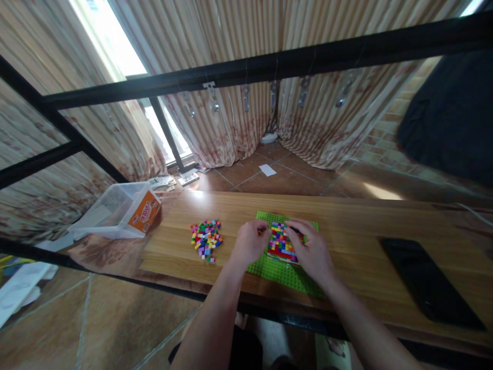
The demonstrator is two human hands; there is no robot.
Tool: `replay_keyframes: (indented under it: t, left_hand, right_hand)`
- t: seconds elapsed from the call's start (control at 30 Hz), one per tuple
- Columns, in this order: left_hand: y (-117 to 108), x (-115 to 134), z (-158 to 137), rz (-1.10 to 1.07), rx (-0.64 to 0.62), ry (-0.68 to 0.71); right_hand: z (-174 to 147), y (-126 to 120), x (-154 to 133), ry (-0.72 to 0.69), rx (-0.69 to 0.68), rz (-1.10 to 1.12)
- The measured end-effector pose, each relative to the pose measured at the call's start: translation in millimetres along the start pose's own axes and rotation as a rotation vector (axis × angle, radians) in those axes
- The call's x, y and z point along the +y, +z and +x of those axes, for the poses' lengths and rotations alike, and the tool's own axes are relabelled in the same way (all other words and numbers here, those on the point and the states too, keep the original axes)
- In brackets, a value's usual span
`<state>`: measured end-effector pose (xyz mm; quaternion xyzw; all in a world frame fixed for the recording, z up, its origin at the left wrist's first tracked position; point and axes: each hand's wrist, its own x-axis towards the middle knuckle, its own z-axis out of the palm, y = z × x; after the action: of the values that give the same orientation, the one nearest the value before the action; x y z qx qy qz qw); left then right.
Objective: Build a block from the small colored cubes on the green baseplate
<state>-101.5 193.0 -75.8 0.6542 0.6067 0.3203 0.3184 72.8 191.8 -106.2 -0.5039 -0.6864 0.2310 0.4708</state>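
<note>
A low block of many-coloured toy building bricks [282, 245] stands on a green studded baseplate [269, 268] in the middle of the table. My left hand [252, 240] is closed at the block's left side, thumb and forefinger pinched together; whatever is between them is too small to make out. At the far right corner of the block, my right hand [311, 249] bends its fingers and thumb against the bricks, covering part of them. To the left of the baseplate, a loose pile of small coloured bricks [206, 237] lies spread on the wood.
The wooden table [354, 241] carries a black flat slab [427, 282] on its right. A clear plastic box [115, 205] with an orange label sits beyond the left end. A dark metal rail [246, 67] crosses ahead, with curtains [239, 31] behind it.
</note>
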Motion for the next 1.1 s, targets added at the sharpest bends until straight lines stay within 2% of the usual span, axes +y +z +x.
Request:
replay_keyframes:
  t: [0.47, 0.73, 0.93, 1.1]
  left_hand:
    - [6.0, 2.1, 2.6, -0.024, 0.006, -0.016]
    - [4.6, 8.4, 0.4, 0.013, 0.008, -0.006]
    - [5.4, 8.6, -0.9, 0.046, 0.013, 0.008]
    - [7.7, 7.9, -1.2, 0.057, 0.027, -0.02]
  right_hand:
    - [0.9, 3.1, -2.0, 0.137, 0.002, 0.082]
    - [14.0, 10.7, -1.7, 0.432, 0.008, 0.212]
    - [20.3, 16.4, -9.3, 0.423, -0.002, 0.07]
    - [19.6, 15.7, -10.5, 0.444, -0.014, 0.036]
